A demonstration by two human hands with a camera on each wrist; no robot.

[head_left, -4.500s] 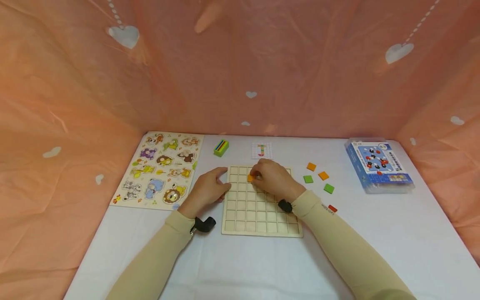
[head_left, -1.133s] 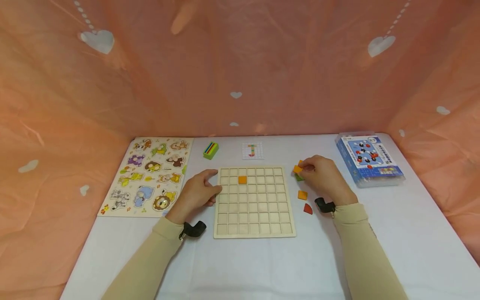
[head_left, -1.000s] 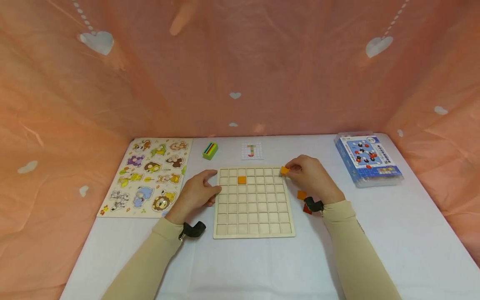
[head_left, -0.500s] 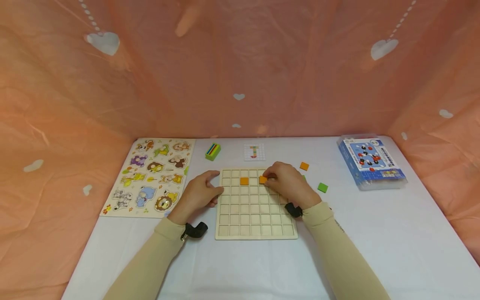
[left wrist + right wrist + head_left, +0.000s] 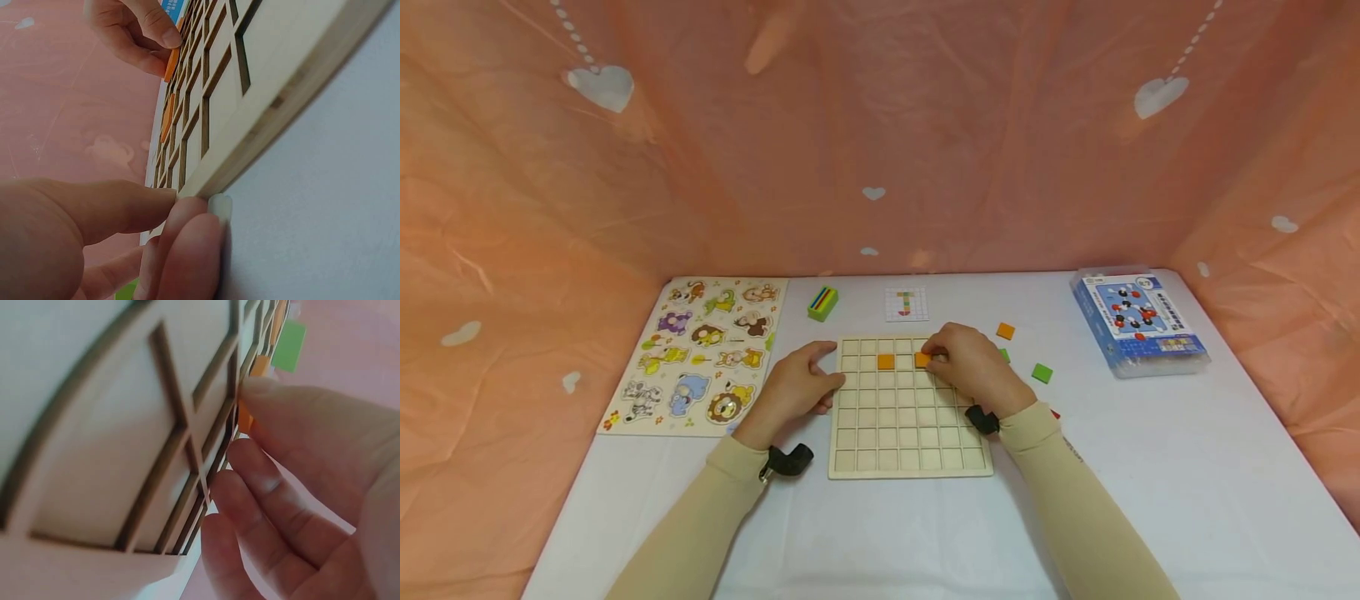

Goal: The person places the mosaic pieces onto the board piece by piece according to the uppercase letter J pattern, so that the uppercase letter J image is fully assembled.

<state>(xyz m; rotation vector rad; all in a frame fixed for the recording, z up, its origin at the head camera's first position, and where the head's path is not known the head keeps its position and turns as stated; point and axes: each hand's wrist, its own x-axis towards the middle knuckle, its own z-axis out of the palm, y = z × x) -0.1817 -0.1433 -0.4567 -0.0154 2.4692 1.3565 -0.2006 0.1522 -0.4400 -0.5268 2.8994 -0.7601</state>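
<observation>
Orange shows between the thumb and forefinger of the right hand [image 5: 972, 364], where I see a square tile [image 5: 922, 360] pinched over the second row of the wooden grid board [image 5: 898, 437]. My head view gives only its left part, and from the right wrist view the thumb covers some of it, so I cannot tell whether it sits fully in its cell. One cell to its left lies a matching set tile [image 5: 886, 362], in full sight. My left hand [image 5: 797, 382] touches the board's left edge with thumb and forefinger stretched out; its other fingers are tucked low, and I cannot make out whether any reach under the rim.

Beyond the right hand, a loose orange tile [image 5: 1005, 332] and a green tile [image 5: 1042, 372] show whole; a second green tile [image 5: 1004, 355] is mostly hidden behind the wrist, and only a sliver of a red piece [image 5: 1056, 414] pokes past the sleeve. Farther back I see a pattern card [image 5: 907, 304], its figure small, and a striped green block [image 5: 823, 303]. An animal puzzle [image 5: 697, 337] lies left; at right is a blue box [image 5: 1138, 321], its lettering too small to read.
</observation>
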